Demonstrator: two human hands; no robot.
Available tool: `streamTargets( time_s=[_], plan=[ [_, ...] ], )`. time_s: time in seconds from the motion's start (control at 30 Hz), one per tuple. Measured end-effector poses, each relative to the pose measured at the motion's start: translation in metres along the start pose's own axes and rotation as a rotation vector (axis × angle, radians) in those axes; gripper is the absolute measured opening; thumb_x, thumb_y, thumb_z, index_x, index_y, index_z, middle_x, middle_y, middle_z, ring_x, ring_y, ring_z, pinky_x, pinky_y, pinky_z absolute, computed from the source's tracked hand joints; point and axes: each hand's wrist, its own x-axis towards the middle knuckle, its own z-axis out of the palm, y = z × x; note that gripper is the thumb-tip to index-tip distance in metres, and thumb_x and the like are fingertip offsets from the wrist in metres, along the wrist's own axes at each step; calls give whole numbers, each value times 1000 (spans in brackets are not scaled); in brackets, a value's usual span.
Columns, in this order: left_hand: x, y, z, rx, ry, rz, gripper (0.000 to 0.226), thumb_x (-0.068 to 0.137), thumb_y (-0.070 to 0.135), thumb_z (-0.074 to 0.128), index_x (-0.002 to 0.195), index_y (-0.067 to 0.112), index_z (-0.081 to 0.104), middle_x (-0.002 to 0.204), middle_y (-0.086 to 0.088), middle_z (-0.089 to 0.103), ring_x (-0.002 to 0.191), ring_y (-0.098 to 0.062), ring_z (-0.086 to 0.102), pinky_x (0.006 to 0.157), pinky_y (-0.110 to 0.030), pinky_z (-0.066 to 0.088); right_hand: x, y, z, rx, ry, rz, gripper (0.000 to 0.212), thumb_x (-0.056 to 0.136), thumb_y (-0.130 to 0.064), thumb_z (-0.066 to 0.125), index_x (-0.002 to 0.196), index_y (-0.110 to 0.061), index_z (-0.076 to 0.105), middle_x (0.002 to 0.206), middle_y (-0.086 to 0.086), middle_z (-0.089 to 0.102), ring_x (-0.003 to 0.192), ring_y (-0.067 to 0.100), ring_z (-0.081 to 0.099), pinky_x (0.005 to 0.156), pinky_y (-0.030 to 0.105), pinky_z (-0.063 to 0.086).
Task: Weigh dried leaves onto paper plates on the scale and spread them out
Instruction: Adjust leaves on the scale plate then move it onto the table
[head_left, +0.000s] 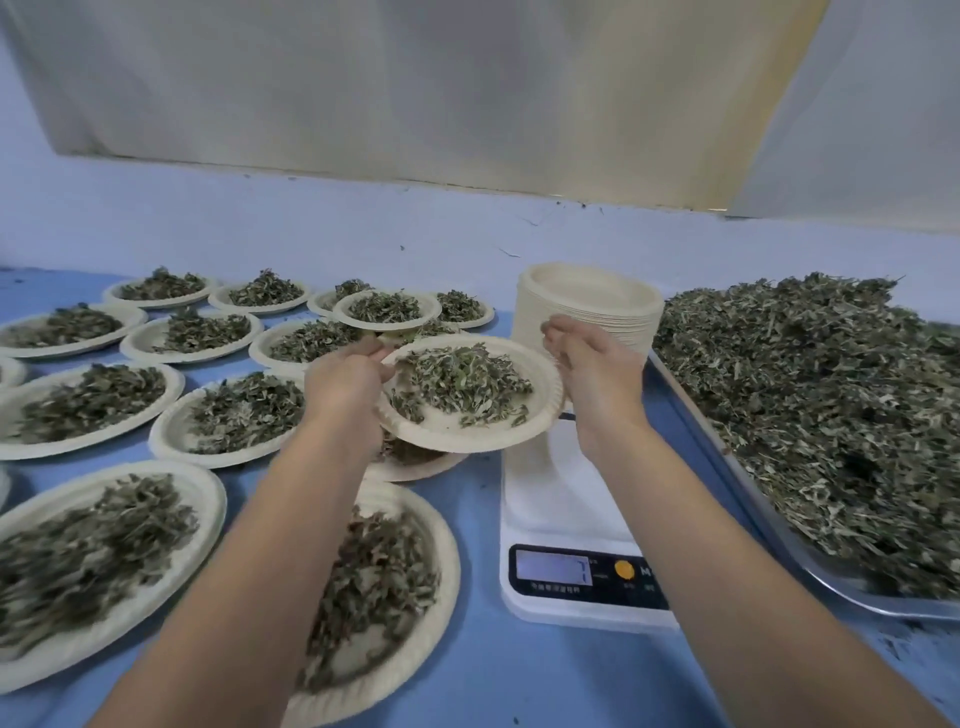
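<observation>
A paper plate (457, 431) carrying a mound of dried leaves (462, 382) hangs in the air above the table, left of the white scale (566, 493). My left hand (348, 384) grips its left rim. My right hand (592, 369) is at its right rim, fingers curled near the edge; the grip there is partly hidden. The scale's platform is bare and its display (553, 567) is lit. A stack of unused paper plates (592, 306) stands just behind my right hand.
A metal tray (779, 525) heaped with loose dried leaves (810, 395) fills the right side. Several filled paper plates (88, 410) cover the blue table on the left and front, one (384, 587) under my left forearm. A pale wall closes the back.
</observation>
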Motion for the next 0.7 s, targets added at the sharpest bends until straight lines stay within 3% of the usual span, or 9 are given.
streamTargets(
  time_s=[0.07,0.17,0.23,0.3,0.43,0.53,0.7],
  plan=[
    [18,13,-17,-27,58,-2,41,89,-15,40,121,5,57,121,0,63,110,-17,55,102,-41,42,3,-1,22,16,-23,12,17,85,1,63,91,-13,69,93,1,70,83,6,63,89,23,51],
    [45,26,-43,-34,153,21,38,94,-9,39,126,4,55,125,-5,59,93,-15,61,86,-32,49,8,1,55,18,-75,1,14,81,1,70,88,-11,70,72,-2,65,57,-2,57,63,12,49],
    [62,28,-54,-25,210,56,40,96,-5,38,133,3,49,135,-12,53,79,-11,56,77,-25,44,11,8,78,-55,-116,-29,14,79,0,71,84,-13,71,74,-2,67,63,2,60,66,14,49],
    [78,27,-60,-57,318,71,41,95,-5,38,131,6,53,130,-11,57,73,-10,52,71,-22,41,15,17,98,-162,-154,-72,14,79,-4,73,80,-17,72,75,-8,69,72,4,62,73,17,50],
    [97,15,-60,-14,392,76,38,94,-4,41,130,4,54,127,-13,59,98,-22,57,75,-24,37,20,38,132,-400,-285,-170,10,82,-11,70,89,-16,76,91,-1,72,90,12,65,85,25,48],
    [107,3,-60,-4,449,83,35,94,-2,42,126,5,56,125,-15,59,101,-26,57,77,-30,42,25,54,142,-522,-274,-238,14,84,-10,68,94,-16,76,89,-3,73,84,9,65,75,15,46],
    [116,-9,-57,8,467,84,38,93,-7,40,127,4,52,123,-11,58,114,-26,54,95,-32,43,32,67,139,-444,-236,-78,18,79,-2,70,87,-18,72,84,3,73,83,15,68,76,22,53]
  ],
)
